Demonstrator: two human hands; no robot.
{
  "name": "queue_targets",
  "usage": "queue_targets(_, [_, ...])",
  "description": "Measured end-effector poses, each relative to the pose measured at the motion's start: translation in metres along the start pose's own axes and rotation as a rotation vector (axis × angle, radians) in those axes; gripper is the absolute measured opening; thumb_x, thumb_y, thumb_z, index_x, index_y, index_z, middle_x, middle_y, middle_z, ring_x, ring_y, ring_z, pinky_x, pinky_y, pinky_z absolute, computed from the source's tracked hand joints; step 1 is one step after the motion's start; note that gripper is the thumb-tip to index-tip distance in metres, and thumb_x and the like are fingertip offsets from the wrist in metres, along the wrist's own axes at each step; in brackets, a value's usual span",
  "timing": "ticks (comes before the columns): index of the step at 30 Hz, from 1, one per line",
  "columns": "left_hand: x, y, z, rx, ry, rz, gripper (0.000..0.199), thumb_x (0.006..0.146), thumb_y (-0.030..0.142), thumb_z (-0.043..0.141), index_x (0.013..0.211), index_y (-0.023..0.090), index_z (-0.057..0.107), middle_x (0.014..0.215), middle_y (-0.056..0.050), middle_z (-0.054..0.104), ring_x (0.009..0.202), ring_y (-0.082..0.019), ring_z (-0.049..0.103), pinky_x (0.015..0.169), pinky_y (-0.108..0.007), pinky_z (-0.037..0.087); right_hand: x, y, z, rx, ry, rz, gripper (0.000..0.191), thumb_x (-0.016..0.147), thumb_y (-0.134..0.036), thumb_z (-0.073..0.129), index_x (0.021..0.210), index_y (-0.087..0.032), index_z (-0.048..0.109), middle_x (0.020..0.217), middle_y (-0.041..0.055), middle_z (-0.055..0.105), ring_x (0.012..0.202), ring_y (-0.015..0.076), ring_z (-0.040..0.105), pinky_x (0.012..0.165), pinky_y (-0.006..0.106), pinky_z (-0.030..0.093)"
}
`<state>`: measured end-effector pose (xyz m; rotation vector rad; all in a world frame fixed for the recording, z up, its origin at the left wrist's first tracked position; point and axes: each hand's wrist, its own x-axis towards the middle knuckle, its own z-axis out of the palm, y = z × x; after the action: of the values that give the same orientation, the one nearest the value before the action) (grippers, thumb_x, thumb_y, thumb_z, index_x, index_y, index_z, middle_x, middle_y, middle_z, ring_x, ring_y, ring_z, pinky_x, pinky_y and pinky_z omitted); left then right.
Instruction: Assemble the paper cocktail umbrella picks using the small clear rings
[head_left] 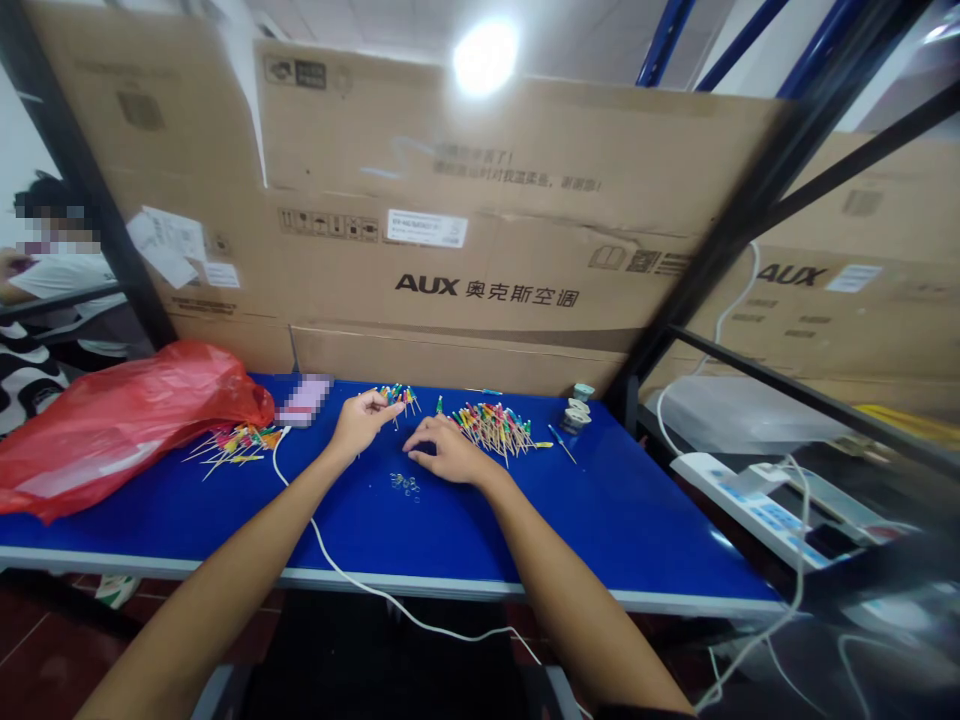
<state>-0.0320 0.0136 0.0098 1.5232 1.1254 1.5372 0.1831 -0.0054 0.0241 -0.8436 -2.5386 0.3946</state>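
Observation:
Over the blue table [480,540], my left hand [364,420] is closed with its thumb and fingers pinched together; colourful-tipped sticks [405,396] lie just behind it, and what it holds is too small to make out. To its right, my right hand [444,450] has bent fingers with a gap between thumb and forefinger, and nothing shows in it. Small clear rings [406,486] lie in front of the hands. Beside my right hand spreads a big pile of sticks with coloured tips [499,430]. More such sticks [236,445] lie at the left.
A red plastic bag [142,415] covers the table's left end. Near it a white cable [322,545] runs over the front edge. Small cups [576,415] stand at the back right. Cardboard [465,240] walls the back. A person [67,270] is at the far left.

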Motion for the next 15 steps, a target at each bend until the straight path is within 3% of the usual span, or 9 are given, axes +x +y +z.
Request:
queue_targets(4, [-0.001,-0.001,0.002,0.008,-0.005,0.003,0.04,0.069,0.046,0.084,0.061,0.018,0.056,0.053,0.005,0.052,0.044,-0.009,0.044,0.044,-0.022,0.033,-0.002,-0.004,0.003,0.018,-0.122,-0.079,0.013,0.089,-0.03,0.071,0.099,-0.03,0.079,0.105,0.0053,0.066,0.102,0.0229,0.056,0.105,0.046,0.031])
queue_targets(15, [-0.003,0.0,0.004,0.013,-0.013,0.01,0.04,0.066,0.047,0.086,0.063,0.018,0.058,0.055,0.004,0.056,0.047,-0.01,0.048,0.047,-0.023,0.038,0.003,-0.01,0.014,0.092,-0.101,-0.098,0.011,0.091,-0.027,0.069,0.092,-0.029,0.079,0.096,0.0047,0.067,0.096,0.0233,0.054,0.095,0.041,0.036])
